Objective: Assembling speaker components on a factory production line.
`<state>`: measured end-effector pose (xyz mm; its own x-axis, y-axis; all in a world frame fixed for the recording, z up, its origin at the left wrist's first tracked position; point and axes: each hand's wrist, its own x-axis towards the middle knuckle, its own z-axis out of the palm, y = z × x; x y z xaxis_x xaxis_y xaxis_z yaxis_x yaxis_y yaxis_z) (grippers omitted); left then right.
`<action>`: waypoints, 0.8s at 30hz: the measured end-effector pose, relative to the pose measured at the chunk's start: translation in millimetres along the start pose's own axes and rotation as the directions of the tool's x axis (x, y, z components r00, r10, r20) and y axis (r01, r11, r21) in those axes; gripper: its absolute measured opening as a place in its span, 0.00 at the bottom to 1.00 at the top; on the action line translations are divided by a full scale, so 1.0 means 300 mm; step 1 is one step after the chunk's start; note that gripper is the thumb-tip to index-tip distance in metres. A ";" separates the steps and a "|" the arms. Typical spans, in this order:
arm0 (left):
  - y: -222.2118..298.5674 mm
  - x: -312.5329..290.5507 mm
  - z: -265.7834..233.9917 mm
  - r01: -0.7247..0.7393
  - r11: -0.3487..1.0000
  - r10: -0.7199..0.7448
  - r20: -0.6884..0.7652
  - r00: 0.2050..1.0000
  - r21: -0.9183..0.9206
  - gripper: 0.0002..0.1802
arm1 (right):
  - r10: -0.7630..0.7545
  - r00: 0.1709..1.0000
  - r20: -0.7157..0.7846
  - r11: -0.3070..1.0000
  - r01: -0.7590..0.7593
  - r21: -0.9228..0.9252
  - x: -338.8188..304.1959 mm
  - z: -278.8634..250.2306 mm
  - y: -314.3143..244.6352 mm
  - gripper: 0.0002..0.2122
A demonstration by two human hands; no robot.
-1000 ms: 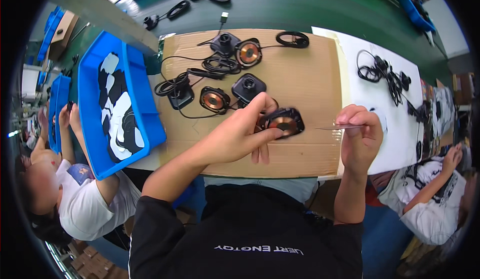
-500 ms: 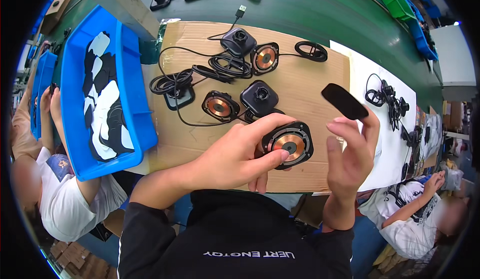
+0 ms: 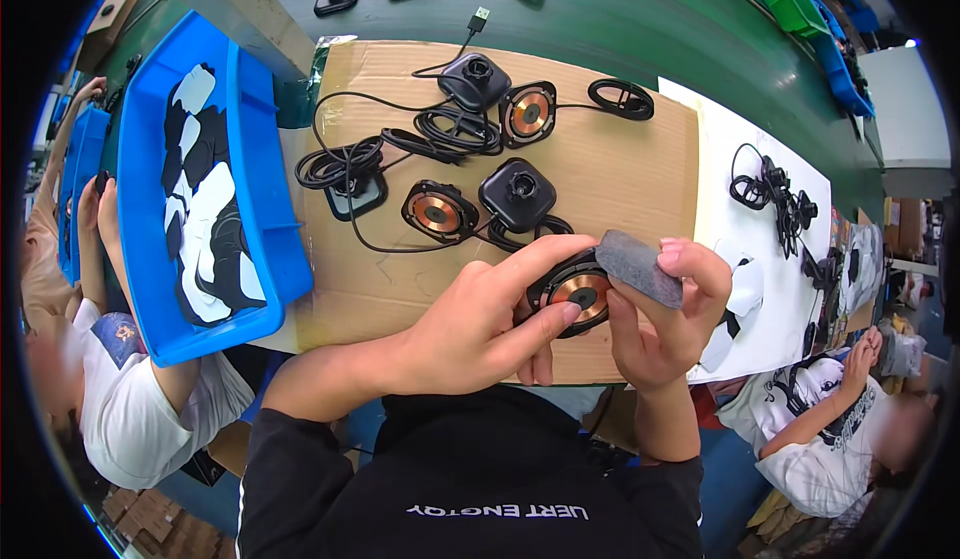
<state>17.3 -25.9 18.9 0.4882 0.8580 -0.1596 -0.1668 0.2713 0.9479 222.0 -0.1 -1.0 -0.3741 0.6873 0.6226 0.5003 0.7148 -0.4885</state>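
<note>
Head view: the round black coil unit (image 3: pixel 590 296), its copper face turned up, sits in my left grip (image 3: pixel 485 317), above the near part of the cardboard sheet (image 3: pixel 635 184). That grip is closed around its left side, thumb on the face and index finger along the upper rim. My right grip (image 3: pixel 672 327) is pinched on a grey pad (image 3: pixel 643 268), whose left end overlaps the unit's upper right rim; I cannot tell whether the two touch.

Beyond my fingers, two more copper-faced units (image 3: pixel 440 212) lie on the cardboard among three square black bases (image 3: pixel 518 195) and looped black cables (image 3: pixel 458 131). A cable coil rests near the sheet's far right corner. To my left stands a blue bin (image 3: pixel 270 184) of black and white pads (image 3: pixel 207 249). On my right, a white sheet (image 3: pixel 722 154) carries a tangle of black cabled parts (image 3: pixel 795 214). All this lies on the green counter (image 3: pixel 640 19); co-workers sit at either side.
</note>
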 end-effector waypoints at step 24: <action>-0.078 0.013 0.073 -0.267 0.892 0.362 -0.224 0.905 0.364 0.29 | -0.018 0.996 -0.089 0.932 -0.015 -0.363 0.005 0.072 -0.036 0.07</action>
<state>41.8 -38.5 2.1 0.1895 0.9723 0.1372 0.0327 -0.1459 0.9888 199.2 -3.9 -8.1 -0.3123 0.6601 0.6831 0.7555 0.6086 -0.2426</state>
